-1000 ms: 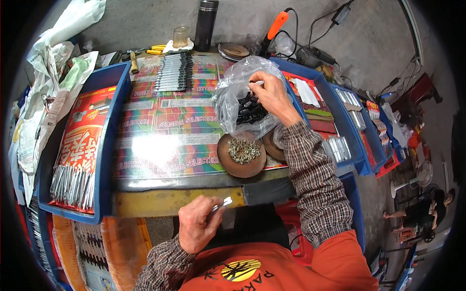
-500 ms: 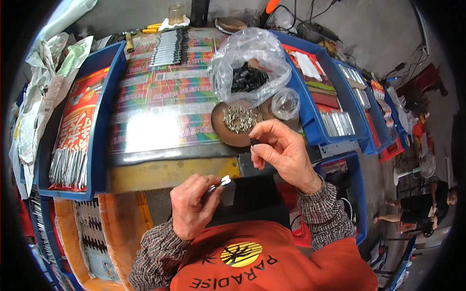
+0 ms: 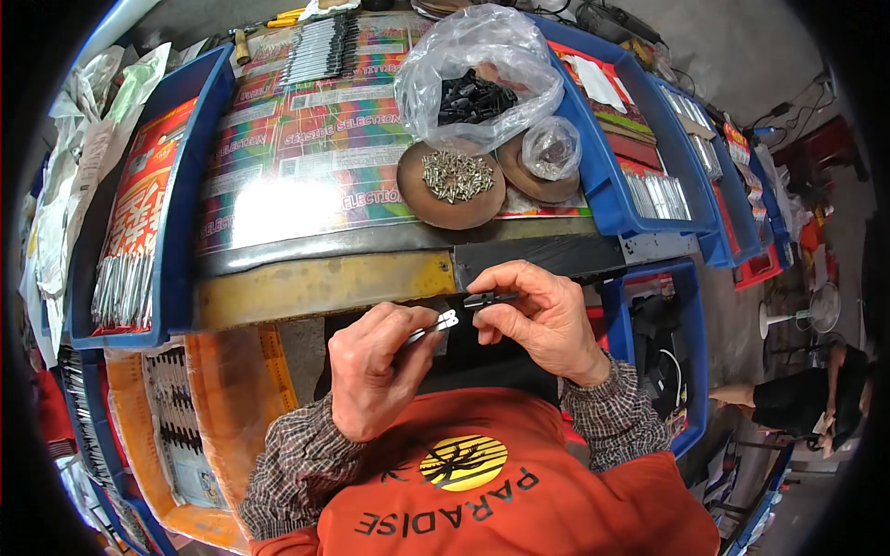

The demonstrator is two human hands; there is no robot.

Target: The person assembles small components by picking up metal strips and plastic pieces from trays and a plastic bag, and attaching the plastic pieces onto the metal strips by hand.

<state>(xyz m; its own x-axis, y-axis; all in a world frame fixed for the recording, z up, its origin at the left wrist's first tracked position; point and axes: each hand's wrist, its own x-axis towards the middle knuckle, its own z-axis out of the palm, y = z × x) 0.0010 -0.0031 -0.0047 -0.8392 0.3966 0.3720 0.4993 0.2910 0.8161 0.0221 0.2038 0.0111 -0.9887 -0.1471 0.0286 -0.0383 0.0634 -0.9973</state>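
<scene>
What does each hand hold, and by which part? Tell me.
The left hand pinches a thin silver metal piece by its near end. The right hand pinches a small black part by its right end.

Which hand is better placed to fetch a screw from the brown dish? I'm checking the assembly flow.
Probably the right hand: the dish of screws lies up on its side. But it pinches a small black part, while the left hand holds a silver piece.
</scene>
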